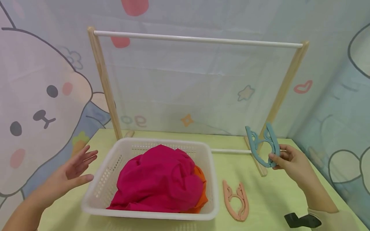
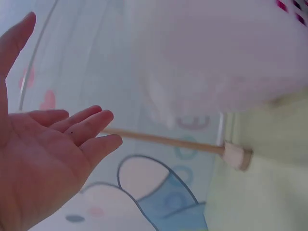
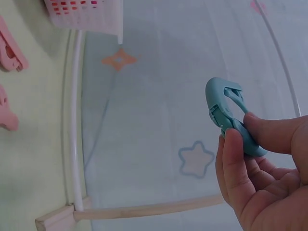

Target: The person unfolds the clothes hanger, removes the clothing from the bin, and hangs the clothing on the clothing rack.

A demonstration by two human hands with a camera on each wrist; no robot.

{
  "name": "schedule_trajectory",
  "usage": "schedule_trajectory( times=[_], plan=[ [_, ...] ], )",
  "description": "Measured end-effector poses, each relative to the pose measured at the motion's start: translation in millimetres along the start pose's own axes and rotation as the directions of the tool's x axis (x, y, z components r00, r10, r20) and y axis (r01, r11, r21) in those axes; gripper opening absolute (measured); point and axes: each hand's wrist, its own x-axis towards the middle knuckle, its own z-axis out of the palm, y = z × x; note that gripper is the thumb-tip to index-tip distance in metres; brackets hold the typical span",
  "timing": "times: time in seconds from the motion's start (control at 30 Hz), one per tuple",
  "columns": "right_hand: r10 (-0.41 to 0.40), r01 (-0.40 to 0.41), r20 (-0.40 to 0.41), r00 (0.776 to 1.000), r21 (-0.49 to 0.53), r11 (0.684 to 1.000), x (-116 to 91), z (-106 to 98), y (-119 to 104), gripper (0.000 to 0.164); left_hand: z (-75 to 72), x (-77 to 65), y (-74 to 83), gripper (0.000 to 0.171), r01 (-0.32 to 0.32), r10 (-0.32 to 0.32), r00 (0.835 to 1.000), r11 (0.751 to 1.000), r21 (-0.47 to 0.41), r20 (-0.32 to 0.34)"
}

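Note:
My right hand (image 1: 295,163) pinches a folded blue travel hanger (image 1: 275,141) by its lower end, thumb on the near side, and holds it up in front of the rack's right post. In the right wrist view the same hanger (image 3: 219,103) appears nearly edge-on between thumb and fingers. My left hand (image 1: 69,175) is spread and holds nothing, just left of a white plastic basket (image 1: 150,216). Crumpled magenta cloth (image 1: 162,179) fills much of the basket, with orange cloth (image 1: 201,192) under its right side. A folded peach hanger (image 1: 245,200) lies on the table right of the basket.
Behind the basket stands a rack with a white top rail (image 1: 196,39), a left wooden post (image 1: 105,80) and a right wooden post (image 1: 289,75). A white lower bar (image 1: 231,151) runs near the table. A printed curtain (image 1: 173,89) hangs behind everything.

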Motion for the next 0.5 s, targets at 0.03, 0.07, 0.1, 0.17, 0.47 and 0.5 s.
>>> schedule_trajectory(
  times=[0.03, 0.07, 0.1, 0.17, 0.47, 0.5],
  plan=[
    [-0.006, 0.006, -0.003, 1.0, -0.004, 1.0, 0, 0, -3, 0.051, 0.8, 4.2, 5.0, 0.09, -0.002, 0.002, 1.0, 1.0, -0.018, 0.0],
    [-0.013, 0.013, -0.004, 1.0, -0.006, 1.0, 0, 0, -6, 0.051, 2.0, 8.2, 10.3, 0.09, -0.004, 0.004, 1.0, 1.0, -0.026, 0.0],
    [-0.021, 0.02, -0.006, 1.0, -0.006, 1.0, 0, 0, -9, 0.051, 3.5, 12.4, 15.9, 0.089, 0.001, -0.001, 1.0, 1.0, -0.024, 0.003],
    [-0.033, 0.033, -0.01, 0.999, -0.004, 0.999, 1, 0, -14, 0.051, 7.2, 21.1, 27.6, 0.088, 0.014, -0.014, 1.0, 1.0, -0.016, 0.013],
    [-0.063, 0.063, -0.028, 0.998, 0.001, 0.998, 1, 5, -47, 0.05, 39.7, 61.5, 66.3, 0.079, 0.081, -0.075, 0.994, 0.994, -0.069, 0.085],
    [-0.074, 0.075, -0.033, 0.997, 0.008, 0.997, 1, 7, -50, 0.048, 44.7, 65.1, 69.4, 0.078, 0.08, -0.072, 0.993, 0.993, -0.086, 0.093]
  ],
)
